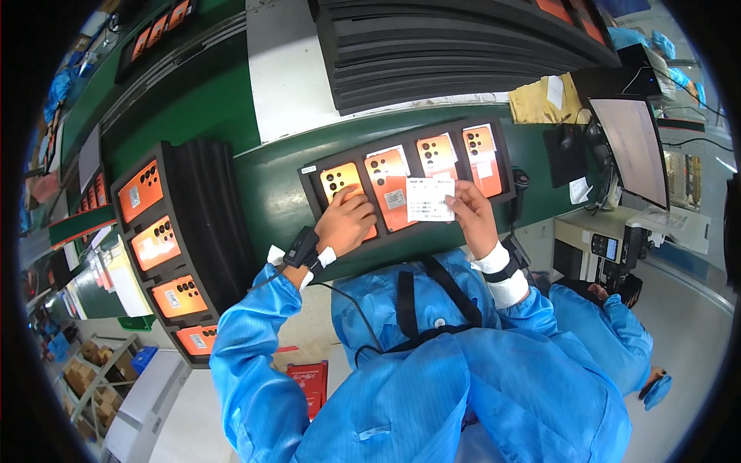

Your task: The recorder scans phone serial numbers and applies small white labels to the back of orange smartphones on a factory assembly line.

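Observation:
A black foam tray (310, 179) holds several orange phones in a row, backs up with their dark camera lenses showing. My left hand (346, 221) is closed at the leftmost phone (336, 177), its fingers bent over the phone's lower part and hiding it. Pinched between the thumb and fingers of my right hand (474, 216) is a white printed paper slip (429, 202). The slip hangs over the second phone (384, 163) and the third phone (437, 150), covering part of them. White slips also lie by the fourth phone (480, 143) and others in the tray.
A stack of black trays with more orange phones (156, 245) stands at the left. Beyond the green bench (270, 185) rises another black tray stack (432, 58). At the right are a monitor (629, 147), a mouse (567, 141) and a handheld scanner (520, 182). Another person's blue sleeve (610, 332) shows nearby.

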A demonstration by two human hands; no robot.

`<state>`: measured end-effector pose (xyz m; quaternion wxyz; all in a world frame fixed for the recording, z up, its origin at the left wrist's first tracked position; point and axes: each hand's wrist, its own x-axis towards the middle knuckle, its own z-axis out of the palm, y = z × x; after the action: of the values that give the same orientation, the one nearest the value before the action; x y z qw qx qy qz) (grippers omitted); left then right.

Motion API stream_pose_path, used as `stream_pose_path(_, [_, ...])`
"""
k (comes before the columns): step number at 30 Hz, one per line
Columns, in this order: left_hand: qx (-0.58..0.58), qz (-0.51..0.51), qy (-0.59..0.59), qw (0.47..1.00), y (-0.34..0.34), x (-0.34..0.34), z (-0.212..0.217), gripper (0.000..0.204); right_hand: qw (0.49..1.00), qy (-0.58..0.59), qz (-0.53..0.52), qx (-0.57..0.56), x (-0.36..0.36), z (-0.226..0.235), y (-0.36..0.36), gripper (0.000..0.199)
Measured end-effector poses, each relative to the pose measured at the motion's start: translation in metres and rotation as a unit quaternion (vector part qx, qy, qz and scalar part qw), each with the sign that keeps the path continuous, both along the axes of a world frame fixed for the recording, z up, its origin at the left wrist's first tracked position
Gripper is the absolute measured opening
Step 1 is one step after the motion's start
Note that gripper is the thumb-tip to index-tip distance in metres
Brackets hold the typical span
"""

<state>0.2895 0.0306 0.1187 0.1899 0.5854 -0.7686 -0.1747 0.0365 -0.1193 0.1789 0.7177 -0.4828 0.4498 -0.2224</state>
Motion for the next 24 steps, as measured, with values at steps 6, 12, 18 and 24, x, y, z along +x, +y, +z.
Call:
stream_pose_path(6, [-0.017, -0.038, -0.008, 0.999, 0.01, 0.01, 0.002, 0.023, 1.0, 0.021, 0.01, 0.015, -0.002, 0.003, -0.008, 0.028])
stream_pose_path(12, [0.005, -0.02, -0.051, 0.999, 0.015, 0.007, 0.002, 0.026, 0.999, 0.005, -0.003, 0.035, 0.004, -0.013, 0.005, 0.026])
stream_pose_path(18, [-0.009, -0.013, -0.025, 1.0, 0.003, 0.009, 0.003, 0.014, 0.999, 0.026, 0.011, 0.029, 0.003, -0.024, 0.009, 0.03])
stream_pose_path(24, [0.009, -0.059, 0.001, 0.998, -0.009, 0.027, 0.01, 0.012, 0.997, 0.032, 0.028, -0.066, 0.036, -0.039, 0.004, 0.034])
